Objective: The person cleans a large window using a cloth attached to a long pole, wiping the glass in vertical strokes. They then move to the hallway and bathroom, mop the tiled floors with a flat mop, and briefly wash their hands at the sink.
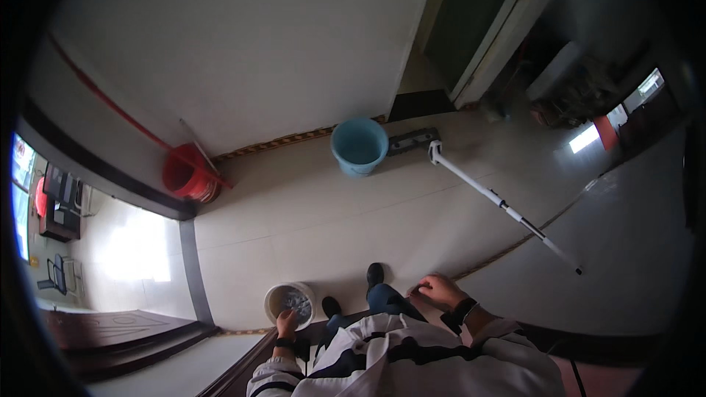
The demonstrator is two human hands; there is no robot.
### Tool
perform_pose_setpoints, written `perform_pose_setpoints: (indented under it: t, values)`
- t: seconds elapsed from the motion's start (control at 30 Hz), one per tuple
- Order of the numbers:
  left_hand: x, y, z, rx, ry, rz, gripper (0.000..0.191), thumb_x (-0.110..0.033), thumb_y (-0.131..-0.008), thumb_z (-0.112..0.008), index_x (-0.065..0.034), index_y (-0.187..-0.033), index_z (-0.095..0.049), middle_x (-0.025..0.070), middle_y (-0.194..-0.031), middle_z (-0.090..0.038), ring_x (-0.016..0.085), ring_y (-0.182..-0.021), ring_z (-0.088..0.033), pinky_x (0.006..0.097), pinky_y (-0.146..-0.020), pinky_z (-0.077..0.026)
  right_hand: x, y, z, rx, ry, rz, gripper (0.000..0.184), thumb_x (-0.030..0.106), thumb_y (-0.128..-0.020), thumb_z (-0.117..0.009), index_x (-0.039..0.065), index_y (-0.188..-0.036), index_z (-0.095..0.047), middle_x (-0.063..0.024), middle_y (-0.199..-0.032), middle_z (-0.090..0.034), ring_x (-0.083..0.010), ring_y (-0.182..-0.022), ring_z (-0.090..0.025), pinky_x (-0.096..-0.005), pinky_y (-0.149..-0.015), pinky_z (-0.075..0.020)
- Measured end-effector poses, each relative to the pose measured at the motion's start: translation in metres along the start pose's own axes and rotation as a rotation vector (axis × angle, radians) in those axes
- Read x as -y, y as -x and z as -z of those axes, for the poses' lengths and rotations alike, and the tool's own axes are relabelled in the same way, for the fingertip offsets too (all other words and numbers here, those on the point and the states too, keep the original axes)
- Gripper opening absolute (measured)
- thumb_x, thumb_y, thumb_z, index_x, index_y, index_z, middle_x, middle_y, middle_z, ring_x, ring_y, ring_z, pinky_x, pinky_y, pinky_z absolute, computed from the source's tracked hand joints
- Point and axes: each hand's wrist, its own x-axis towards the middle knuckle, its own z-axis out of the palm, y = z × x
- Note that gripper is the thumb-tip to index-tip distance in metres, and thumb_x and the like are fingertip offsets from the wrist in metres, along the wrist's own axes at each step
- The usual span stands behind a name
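My left hand (286, 322) is curled at the near rim of a white bucket (269, 299), low beside my left foot. Greyish, glinting contents (298, 303) show inside; I cannot make out what they are. My right hand (440, 290) hangs in front of my right thigh with its fingers bent, and nothing is plainly visible in it. Ahead on the floor stands a light blue bucket (359, 146). Right beside it lies the dark flat head (413, 140) of a mop, whose white telescopic handle (485, 190) slants toward the right wall.
A red bucket (190, 173) stands in the far left corner, with a long red pole (110, 100) leaning across it. A doorway (422, 74) opens in the wall ahead. To the left, past a dark floor strip (197, 270), are a brown door (121, 328) and a chair (59, 274).
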Motion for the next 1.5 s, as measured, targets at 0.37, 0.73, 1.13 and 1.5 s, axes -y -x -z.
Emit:
perform_pose_setpoints:
  t: [0.37,0.73,1.13,1.5]
  values:
    - [-0.046,0.071,-0.078,0.008,-0.039,0.168,0.023,-0.017,-0.089,-0.060,-0.0032,-0.107,-0.059,0.0025,-0.076,-0.059,0.012,-0.062,-0.056,0.0259,-0.055,-0.048,-0.259,0.039,0.211,-0.372,0.787,-0.814,0.043,0.027,-0.077,-0.072,0.012,-0.114,-0.056,-0.0111,-0.116,-0.054,-0.0296,-0.113,-0.051,-0.0462,-0.090,-0.0469]
    - [-0.050,-0.021,-0.108,0.410,0.070,0.236,0.017,-0.017,-0.090,-0.056,-0.0077,-0.103,-0.060,0.0025,-0.077,-0.061,0.015,-0.062,-0.060,0.0249,-0.051,-0.046,-0.308,0.120,0.266,-0.188,0.607,-1.180,0.043,0.026,-0.079,-0.069,0.012,-0.117,-0.054,-0.0123,-0.109,-0.061,-0.0308,-0.104,-0.058,-0.0502,-0.096,-0.0428]
    - [-0.152,-0.033,-0.380,0.539,-0.383,0.044,0.036,-0.035,-0.093,-0.058,-0.0111,-0.120,-0.054,0.0070,-0.106,-0.063,0.019,-0.094,-0.062,0.0338,-0.078,-0.050,-0.279,0.142,0.285,-0.461,0.652,-0.660,0.028,0.028,-0.077,-0.075,0.009,-0.090,-0.060,-0.0105,-0.080,-0.065,-0.0272,-0.076,-0.065,-0.0412,-0.068,-0.0529]
    - [-0.111,0.032,-0.815,0.977,-0.294,0.285,0.079,-0.056,-0.087,-0.057,-0.0079,-0.141,-0.026,0.0193,-0.133,-0.039,0.031,-0.110,-0.054,0.0402,-0.087,-0.050,-0.218,0.153,0.325,-0.332,0.646,-0.821,0.032,0.035,-0.076,-0.073,0.011,-0.089,-0.058,-0.0077,-0.073,-0.060,-0.0251,-0.066,-0.062,-0.0382,-0.060,-0.0482]
